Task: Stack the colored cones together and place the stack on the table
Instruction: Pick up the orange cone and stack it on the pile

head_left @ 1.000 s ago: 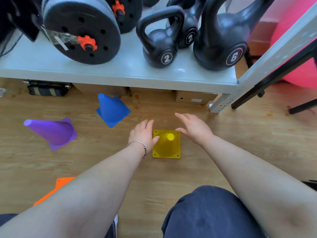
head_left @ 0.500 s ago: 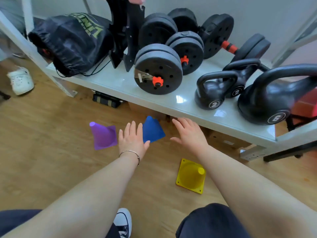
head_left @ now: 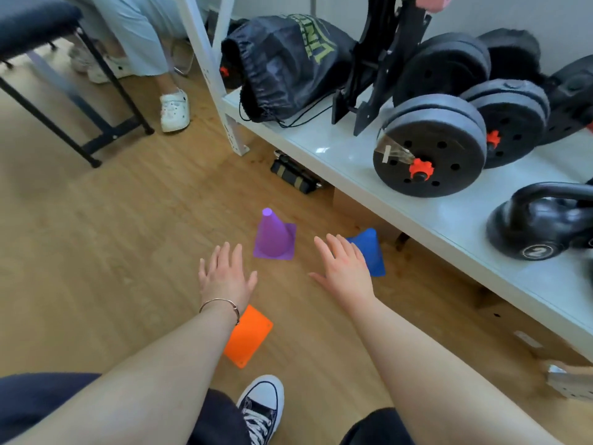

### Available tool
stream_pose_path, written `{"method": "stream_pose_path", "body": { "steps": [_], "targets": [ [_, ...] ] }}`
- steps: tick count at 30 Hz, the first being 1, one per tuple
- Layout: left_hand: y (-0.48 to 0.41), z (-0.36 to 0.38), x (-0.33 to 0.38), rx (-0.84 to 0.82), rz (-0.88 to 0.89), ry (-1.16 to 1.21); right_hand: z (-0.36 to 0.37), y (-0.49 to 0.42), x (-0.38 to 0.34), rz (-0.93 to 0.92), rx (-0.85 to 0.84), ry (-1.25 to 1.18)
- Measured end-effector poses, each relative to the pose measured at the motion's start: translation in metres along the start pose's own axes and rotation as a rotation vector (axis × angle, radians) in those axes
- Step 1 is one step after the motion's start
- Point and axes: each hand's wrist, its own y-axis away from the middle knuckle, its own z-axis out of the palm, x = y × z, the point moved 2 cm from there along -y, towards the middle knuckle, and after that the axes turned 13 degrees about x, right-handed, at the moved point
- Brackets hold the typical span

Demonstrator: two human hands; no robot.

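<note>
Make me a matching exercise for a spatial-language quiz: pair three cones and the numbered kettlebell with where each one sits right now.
Things:
1. purple cone
2. blue cone
3. orange cone
4. kettlebell

Places:
A. on the white shelf
B. partly hidden behind the right hand
C. partly under the left wrist
D. upright on the floor, beyond both hands and between them

Pairs: 1-D, 2-B, 3-C, 4-A

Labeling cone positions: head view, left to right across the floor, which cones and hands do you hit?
left hand → purple cone → right hand → blue cone. Orange cone left out: it overlaps the left hand's span.
</note>
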Motion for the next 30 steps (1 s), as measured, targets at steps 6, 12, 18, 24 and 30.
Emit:
{"method": "stream_pose_path", "body": {
  "steps": [6,12,18,24,30],
  "targets": [
    [0.002,0.013,-0.081,0.07,-0.226,-0.007,0.039,-0.002,-0.031,-0.035,-0.07,-0.023],
    [0.018,0.035,-0.116,-0.035,-0.203,-0.078,0.083,0.015,-0.049,-0.055,-0.177,-0.004],
    [0.044,0.067,-0.132,-0.273,-0.118,-0.125,0.12,0.027,-0.072,-0.079,-0.328,-0.063],
    [0.072,0.104,-0.14,-0.481,-0.138,-0.028,0.16,0.043,-0.093,-0.183,-0.555,-0.06],
    [0.085,0.12,-0.137,-0.523,-0.157,0.071,0.176,0.051,-0.115,-0.231,-0.691,-0.125]
  ]
}}
